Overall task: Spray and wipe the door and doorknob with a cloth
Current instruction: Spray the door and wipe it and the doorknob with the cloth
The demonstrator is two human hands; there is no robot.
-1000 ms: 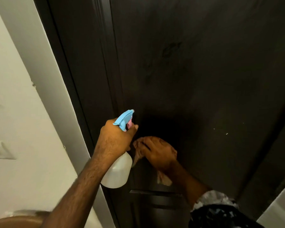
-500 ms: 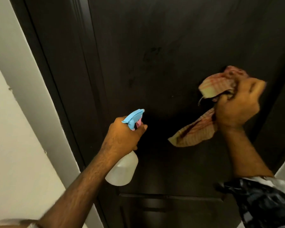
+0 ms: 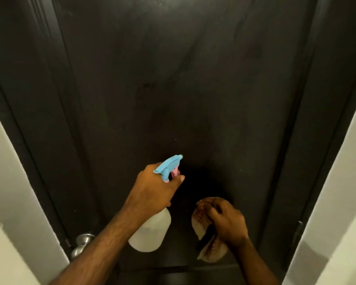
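The right hand (image 3: 227,222) clutched a bunched checked cloth (image 3: 201,221) and pressed it flat to the dark door (image 3: 173,89), low on the panel and nearer its right edge. Just beside it, the left hand (image 3: 152,190) gripped a white spray bottle (image 3: 150,233) by the neck, its blue nozzle aimed at the door. The metal doorknob (image 3: 81,244) sat untouched at the door's lower left edge.

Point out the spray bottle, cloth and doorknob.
spray bottle (image 3: 152,233), head view, white body below the left hand.
cloth (image 3: 199,221), head view, bunched part beside the right hand.
doorknob (image 3: 84,239), head view, metal knob.
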